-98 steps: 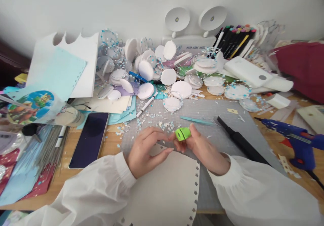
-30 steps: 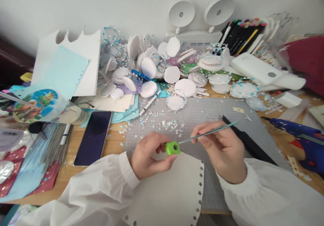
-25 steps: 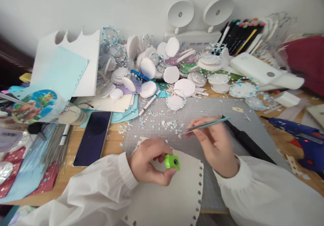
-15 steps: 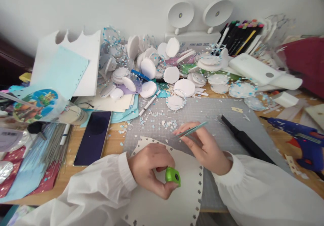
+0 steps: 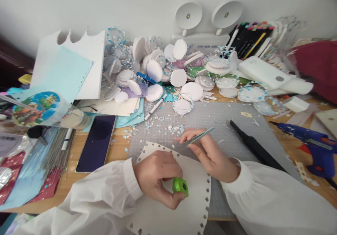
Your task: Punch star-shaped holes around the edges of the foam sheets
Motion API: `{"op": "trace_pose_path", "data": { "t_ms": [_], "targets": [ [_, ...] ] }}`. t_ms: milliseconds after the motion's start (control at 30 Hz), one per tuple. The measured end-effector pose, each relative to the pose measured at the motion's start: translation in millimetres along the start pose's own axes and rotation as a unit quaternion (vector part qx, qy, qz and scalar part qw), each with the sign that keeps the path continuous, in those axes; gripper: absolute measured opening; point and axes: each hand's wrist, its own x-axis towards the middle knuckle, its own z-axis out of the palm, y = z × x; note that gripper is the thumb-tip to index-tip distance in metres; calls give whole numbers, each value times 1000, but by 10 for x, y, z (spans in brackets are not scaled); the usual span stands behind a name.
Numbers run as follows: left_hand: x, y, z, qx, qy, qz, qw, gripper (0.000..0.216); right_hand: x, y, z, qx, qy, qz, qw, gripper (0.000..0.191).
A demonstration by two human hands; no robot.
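Observation:
My left hand (image 5: 157, 177) is closed round a small green paper punch (image 5: 180, 185), holding it low over a white paper sheet (image 5: 181, 203) whose edge carries a row of punched star holes. My right hand (image 5: 207, 154) pinches a pair of teal tweezers (image 5: 198, 136), tips pointing left toward loose white and blue paper bits (image 5: 176, 129) on the grey cutting mat (image 5: 226, 119). Both arms wear white sleeves.
A dark phone (image 5: 96, 142) lies left of the mat. A black tool (image 5: 252, 147) and a blue glue gun (image 5: 310, 142) sit to the right. White foam discs (image 5: 179, 78) pile up behind, with markers (image 5: 250, 38) and pale blue paper (image 5: 63, 75) at the back.
The punch passed from my right hand to my left, which brought it down onto the sheet. My right hand picked up the tweezers and lowered them toward the paper bits.

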Motion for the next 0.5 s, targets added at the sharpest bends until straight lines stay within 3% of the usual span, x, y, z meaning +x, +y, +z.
{"op": "trace_pose_path", "data": {
  "t_ms": [100, 267, 400, 500],
  "targets": [
    [-7, -14, 13, -3, 9, 8, 1000, 11, 2, 6, 0, -13, -29, 13, 999, 17],
    [-12, -22, 22, -2, 10, 4, 1000, 12, 7, -14, -27, -29, 0, -24, 999, 19],
    [-14, -20, 18, 1, 4, 3, 1000, 13, 6, -31, -28, -8, -64, 14, 998, 17],
    [-11, -20, 15, 1, 5, 1, 1000, 14, 11, -34, -37, -35, -36, 0, 999, 17]
  ]
}}
